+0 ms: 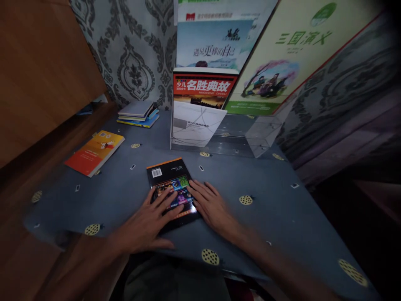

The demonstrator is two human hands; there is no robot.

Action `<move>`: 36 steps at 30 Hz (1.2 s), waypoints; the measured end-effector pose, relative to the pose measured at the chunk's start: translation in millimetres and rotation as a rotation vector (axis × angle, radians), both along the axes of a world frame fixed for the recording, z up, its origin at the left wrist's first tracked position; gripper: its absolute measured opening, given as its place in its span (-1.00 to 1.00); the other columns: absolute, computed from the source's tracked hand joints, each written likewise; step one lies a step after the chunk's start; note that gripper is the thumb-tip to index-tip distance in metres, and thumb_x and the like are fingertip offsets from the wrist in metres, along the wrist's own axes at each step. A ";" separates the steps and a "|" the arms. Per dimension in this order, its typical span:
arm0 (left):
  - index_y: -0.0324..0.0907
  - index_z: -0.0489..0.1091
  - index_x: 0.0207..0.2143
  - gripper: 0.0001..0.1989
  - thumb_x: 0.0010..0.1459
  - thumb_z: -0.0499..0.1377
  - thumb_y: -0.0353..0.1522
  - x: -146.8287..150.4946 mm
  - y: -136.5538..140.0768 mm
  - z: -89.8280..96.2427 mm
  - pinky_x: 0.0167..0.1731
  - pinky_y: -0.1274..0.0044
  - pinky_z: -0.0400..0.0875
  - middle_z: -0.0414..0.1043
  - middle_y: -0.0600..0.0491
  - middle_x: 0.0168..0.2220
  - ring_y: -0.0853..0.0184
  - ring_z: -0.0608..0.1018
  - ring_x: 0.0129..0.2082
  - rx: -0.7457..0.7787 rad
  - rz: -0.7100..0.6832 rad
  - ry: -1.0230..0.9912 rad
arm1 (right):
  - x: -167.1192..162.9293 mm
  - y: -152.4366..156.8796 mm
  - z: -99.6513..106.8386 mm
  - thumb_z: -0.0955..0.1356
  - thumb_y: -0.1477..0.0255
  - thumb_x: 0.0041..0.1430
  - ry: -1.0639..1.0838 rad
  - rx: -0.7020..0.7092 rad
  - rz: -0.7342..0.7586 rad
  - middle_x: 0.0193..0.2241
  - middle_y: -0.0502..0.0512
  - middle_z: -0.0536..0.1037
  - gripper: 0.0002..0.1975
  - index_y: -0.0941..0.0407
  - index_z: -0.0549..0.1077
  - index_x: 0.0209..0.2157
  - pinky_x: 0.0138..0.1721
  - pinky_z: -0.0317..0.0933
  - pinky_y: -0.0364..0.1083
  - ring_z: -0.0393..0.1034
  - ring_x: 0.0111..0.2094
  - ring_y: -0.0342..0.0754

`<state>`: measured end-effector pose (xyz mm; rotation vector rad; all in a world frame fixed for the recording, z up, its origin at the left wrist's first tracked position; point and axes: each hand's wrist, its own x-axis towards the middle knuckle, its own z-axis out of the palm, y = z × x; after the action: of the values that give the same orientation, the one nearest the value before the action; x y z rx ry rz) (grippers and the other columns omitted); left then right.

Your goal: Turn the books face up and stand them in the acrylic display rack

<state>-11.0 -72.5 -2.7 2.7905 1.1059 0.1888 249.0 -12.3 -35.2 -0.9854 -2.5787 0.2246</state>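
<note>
Black book (169, 170), pictures (183, 182) partly hidden by spread left fingers (168, 202), right fingers (200, 191) slightly parted over its edge

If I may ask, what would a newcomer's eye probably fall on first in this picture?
Probably the black book with colourful panels, lying front and centre, the left hand spread over it and the right hand at its right edge. Next might come the large pale-green book in the clear rack behind, then the bright orange book lying at the left.
</note>
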 end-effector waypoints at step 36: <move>0.08 0.49 0.11 -0.57 0.43 -0.11 -0.27 -30.9 -6.3 5.6 0.00 0.32 0.51 0.64 0.01 -0.05 0.26 0.66 -0.07 -0.226 0.098 -0.416 | 3.5 -50.2 56.8 0.28 0.27 0.41 0.463 -0.148 0.233 -0.32 0.12 0.56 -0.72 0.04 0.56 -0.02 -0.14 0.39 0.03 0.43 -0.19 0.01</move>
<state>-41.9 -78.8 2.9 2.3536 1.0790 0.5850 252.5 -62.5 21.7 -0.5868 -2.2616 0.6337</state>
